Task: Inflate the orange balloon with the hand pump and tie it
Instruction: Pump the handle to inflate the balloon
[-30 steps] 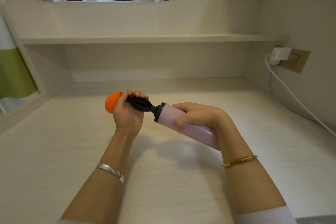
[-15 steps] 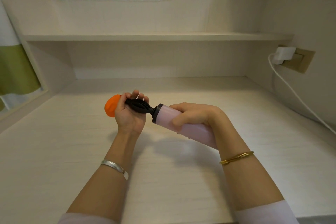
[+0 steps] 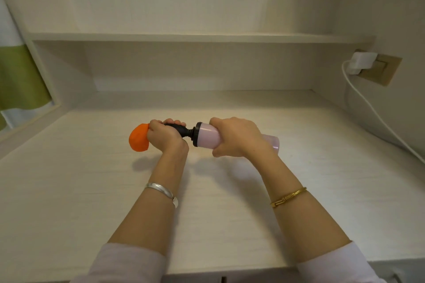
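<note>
The orange balloon [image 3: 138, 139] is small, slightly puffed and wrinkled, and it sticks out to the left of my left hand [image 3: 163, 136]. That hand is closed around the balloon's neck and the black nozzle [image 3: 181, 130] of the hand pump. My right hand [image 3: 238, 137] grips the pump's pale pink barrel [image 3: 207, 138], which lies nearly level above the white desk [image 3: 207, 202]. The balloon's neck is hidden inside my left fist.
A low shelf [image 3: 184, 37] runs along the back of the desk. On the right wall a white charger [image 3: 362, 62] sits in a socket, and its white cable [image 3: 377, 117] trails down to the desk's right edge. A green and white curtain [image 3: 20, 80] hangs at far left.
The pump has swung from tilted to nearly level. My right hand has shifted along the barrel toward its black end. The balloon now hangs lower and looks a little fuller.
</note>
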